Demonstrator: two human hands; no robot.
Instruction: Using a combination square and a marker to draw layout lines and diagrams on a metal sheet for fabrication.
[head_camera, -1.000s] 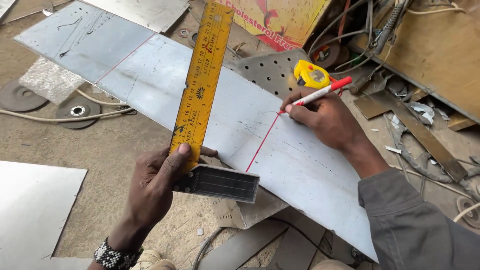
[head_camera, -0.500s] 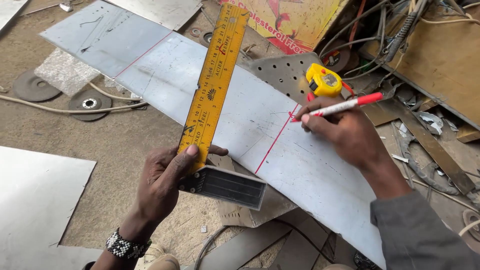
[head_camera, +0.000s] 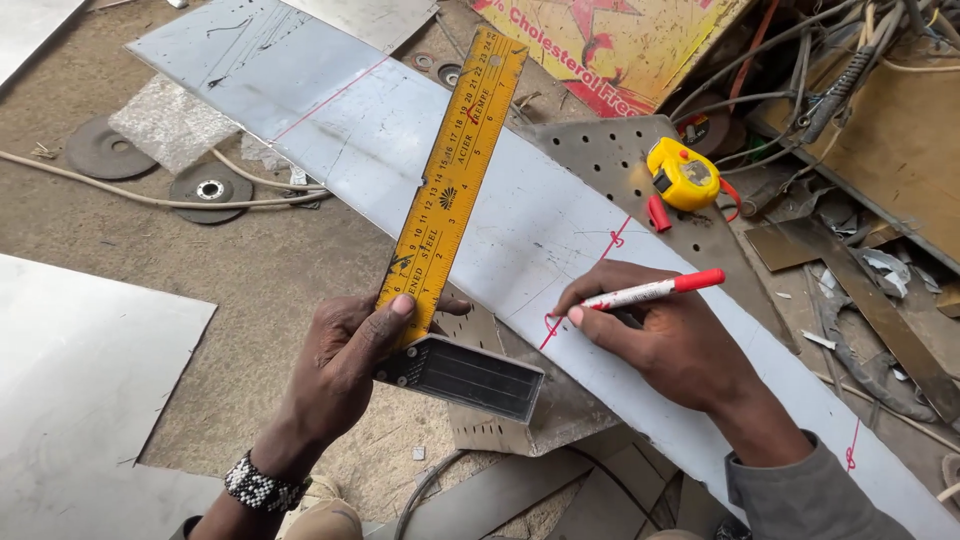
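Steel sheet (head_camera: 560, 215), long and pale, lies slantwise over the dirt floor (head_camera: 250, 270), and my right hand (head_camera: 675, 345) rests on it, fingers (head_camera: 590, 318) pinched round a red marker (head_camera: 650, 291) whose tip meets a red line near the sheet's near edge. My left hand (head_camera: 345, 355) grips the yellow try square (head_camera: 450, 190), thumb pressed on its blade just above the dark stock. Beyond, a yellow tape measure (head_camera: 683, 174) sits on a perforated plate (head_camera: 620, 160).

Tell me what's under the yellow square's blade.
The long metal strip lies under the yellow square, held by the left hand. Any marks beneath the blade are covered.
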